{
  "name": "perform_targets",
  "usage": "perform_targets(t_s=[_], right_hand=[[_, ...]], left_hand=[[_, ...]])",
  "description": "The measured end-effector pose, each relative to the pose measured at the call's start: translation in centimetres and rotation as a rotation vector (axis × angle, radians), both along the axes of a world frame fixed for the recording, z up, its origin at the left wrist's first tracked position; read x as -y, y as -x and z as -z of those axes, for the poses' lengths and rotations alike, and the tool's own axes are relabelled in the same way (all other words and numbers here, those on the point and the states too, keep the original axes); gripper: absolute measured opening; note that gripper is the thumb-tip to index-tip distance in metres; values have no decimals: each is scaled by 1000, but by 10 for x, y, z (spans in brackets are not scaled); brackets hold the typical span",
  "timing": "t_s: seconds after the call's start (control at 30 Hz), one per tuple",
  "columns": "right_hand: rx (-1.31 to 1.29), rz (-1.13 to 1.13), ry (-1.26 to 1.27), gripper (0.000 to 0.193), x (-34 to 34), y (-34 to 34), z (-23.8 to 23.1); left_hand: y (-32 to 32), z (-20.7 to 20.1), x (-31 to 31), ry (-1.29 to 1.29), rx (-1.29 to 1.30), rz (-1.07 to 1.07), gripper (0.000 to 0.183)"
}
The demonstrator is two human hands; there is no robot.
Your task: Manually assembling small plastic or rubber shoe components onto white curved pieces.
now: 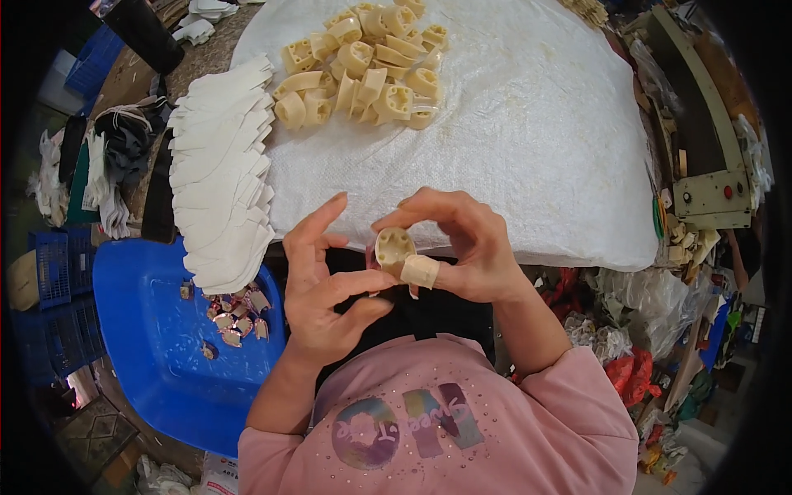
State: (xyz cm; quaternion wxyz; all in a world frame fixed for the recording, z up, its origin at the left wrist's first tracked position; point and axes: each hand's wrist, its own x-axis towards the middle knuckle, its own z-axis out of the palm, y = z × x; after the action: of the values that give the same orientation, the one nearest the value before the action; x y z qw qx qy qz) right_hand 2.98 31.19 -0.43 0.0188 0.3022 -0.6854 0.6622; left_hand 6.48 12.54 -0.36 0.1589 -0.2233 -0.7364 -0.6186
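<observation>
A small hollow cream plastic piece [395, 247] with holes inside its open end is held up in front of my chest. My right hand [474, 247] grips it between curled fingers and thumb; a beige wrap [421, 271] covers the thumb tip. A narrow pinkish-red strip shows along the piece's left side, partly hidden. My left hand [326, 289] is spread open beside it, one fingertip reaching the piece's lower edge, the thumb apart below. Beyond lies a heap of similar cream pieces [355, 70] on a white woven sack surface [528, 148].
A fanned stack of white cut sheets [219, 173] lies along the surface's left side. Below it, a blue tub [157, 371] holds several small pink shiny pieces [235, 318]. A greenish metal machine frame [714, 198] stands at right, near plastic bags [652, 309]. Blue crates [62, 272] sit far left.
</observation>
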Motion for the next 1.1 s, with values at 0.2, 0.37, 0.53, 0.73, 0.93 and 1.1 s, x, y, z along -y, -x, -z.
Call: perform_targets(t_s=[0.2,0.37,0.53,0.73,0.93,1.1], right_hand=[[0,-22,-243,45,6,-10,-12],[-90,3,-105,46,17,-12,4],[-267,148,-236,34,20,-13,17],[780,-175,158,30,29,-11,-9],[726,-257,232,15,29,-19,6],[279,-83,89,24,39,-26,26]], left_hand=[[-1,19,4,-441,641,428,64],[-6,16,-8,-495,671,450,43],[-12,20,-14,-411,604,262,47],[-12,8,-20,-464,560,274,80],[-15,6,-31,-245,403,76,72],[-16,19,-29,-276,402,12,57]])
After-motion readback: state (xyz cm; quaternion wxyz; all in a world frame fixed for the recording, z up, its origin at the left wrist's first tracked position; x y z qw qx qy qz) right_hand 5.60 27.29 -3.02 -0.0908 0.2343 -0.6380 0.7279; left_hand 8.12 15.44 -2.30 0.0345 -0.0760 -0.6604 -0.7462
